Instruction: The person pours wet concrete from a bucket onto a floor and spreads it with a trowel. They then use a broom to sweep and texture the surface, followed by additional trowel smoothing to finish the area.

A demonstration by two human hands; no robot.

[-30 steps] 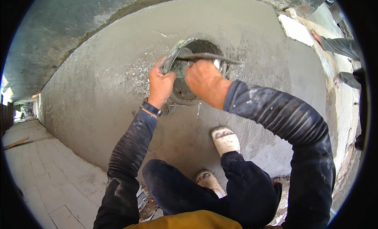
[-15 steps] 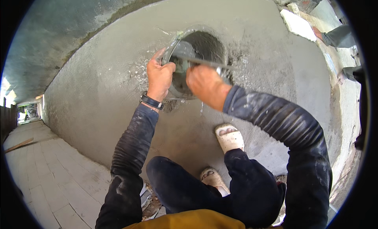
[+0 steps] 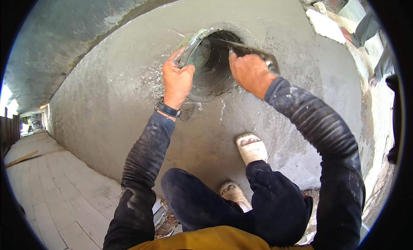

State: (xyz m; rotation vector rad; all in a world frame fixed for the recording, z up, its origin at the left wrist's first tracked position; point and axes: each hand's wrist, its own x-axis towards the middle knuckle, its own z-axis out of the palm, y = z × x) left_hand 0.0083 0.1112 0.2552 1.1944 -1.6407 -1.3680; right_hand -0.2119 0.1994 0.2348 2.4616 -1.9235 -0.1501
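My left hand point(image 3: 177, 80) is closed on the left rim of a round, mortar-smeared bucket point(image 3: 188, 56), thumb on the near side. The bucket's dark mouth faces me, and a grey coating shows on its inner wall. My right hand point(image 3: 254, 76) grips a flat steel trowel point(image 3: 270, 61) at the bucket's right side. The trowel's blade slants across the upper part of the mouth, and its handle is mostly hidden by my fingers. Smooth grey mortar point(image 3: 116, 95) surrounds the bucket, with rough, splashed patches close to it.
My sandalled feet point(image 3: 251, 149) are on the grey surface below the bucket. A concrete wall point(image 3: 64, 30) curves along the upper left. Pale paving point(image 3: 64, 185) runs down the left. Another person's hand point(image 3: 346, 35) is beside a white slab point(image 3: 325, 26) at upper right.
My right hand and the trowel have moved right, from across the middle of the bucket's mouth to its right side. The bucket has shifted slightly under my left hand, which keeps its hold.
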